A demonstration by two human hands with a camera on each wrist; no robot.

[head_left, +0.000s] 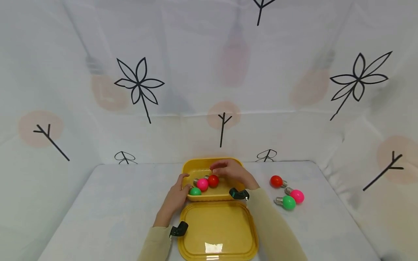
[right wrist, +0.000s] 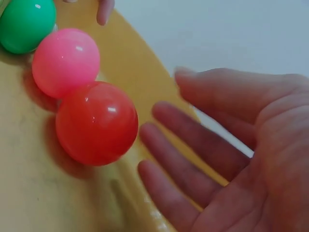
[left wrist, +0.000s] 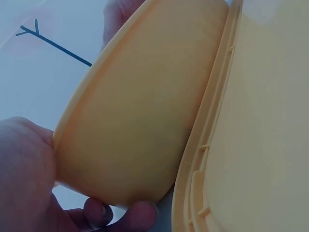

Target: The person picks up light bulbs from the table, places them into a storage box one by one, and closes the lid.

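Observation:
A yellow plastic container (head_left: 225, 189) holds three toy light bulbs in a slanting row: green (head_left: 195, 191), pink (head_left: 202, 185) and red (head_left: 213, 181). At its left end my left hand (head_left: 175, 197) grips the container, fingers curled round the wall, as the left wrist view shows. My right hand (head_left: 233, 172) is over the container's right half with fingers spread and nothing in them. In the right wrist view its fingertips are right beside the red bulb (right wrist: 96, 123).
A yellow lid (head_left: 218, 224) lies directly in front of the container, between my forearms. To the right on the white table are three more bulbs: red (head_left: 275, 181), pink (head_left: 297, 196) and green (head_left: 289, 202). A patterned white cloth (head_left: 183, 137) hangs behind the table.

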